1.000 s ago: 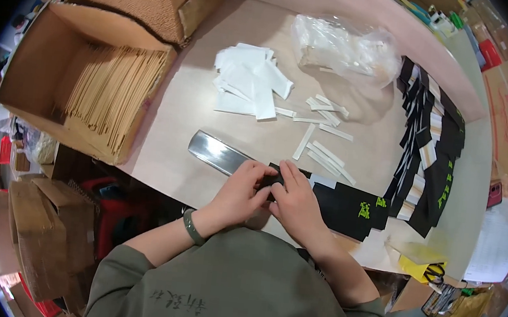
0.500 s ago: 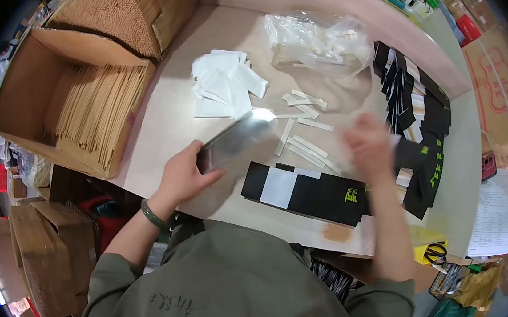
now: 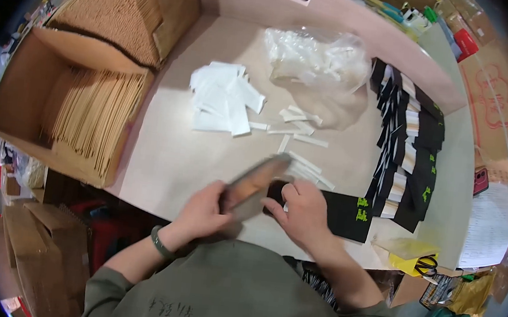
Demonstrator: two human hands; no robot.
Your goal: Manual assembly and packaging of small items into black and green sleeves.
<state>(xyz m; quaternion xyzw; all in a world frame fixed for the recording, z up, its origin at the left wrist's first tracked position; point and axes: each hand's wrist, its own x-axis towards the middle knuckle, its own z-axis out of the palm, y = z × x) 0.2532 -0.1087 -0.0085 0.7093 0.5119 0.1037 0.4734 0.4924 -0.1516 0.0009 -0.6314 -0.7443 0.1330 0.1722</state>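
My left hand (image 3: 202,212) grips one end of a flat, shiny, silvery rectangular piece (image 3: 254,182), which is tilted and blurred by motion. My right hand (image 3: 304,213) is just right of it, with curled fingers and thumb over the left part of a black printed paper sleeve (image 3: 347,216). Whatever those fingers pinch, if anything, is hidden. Beyond the hands lie several narrow white strips (image 3: 306,163). A loose pile of white paper pieces (image 3: 223,96) sits farther back on the left.
Two cardboard boxes (image 3: 26,91) of thin wooden sticks (image 3: 94,114) stand at the left. A clear plastic bag (image 3: 317,57) lies at the back. Overlapping black sleeves (image 3: 422,123) line the right side. Scissors (image 3: 425,263) rest by yellow wrapping at the front right edge.
My right hand has come left from the row of black sleeves to beside the silvery piece. My left hand has moved right and nearer, still gripping that piece. The view has shifted slightly.
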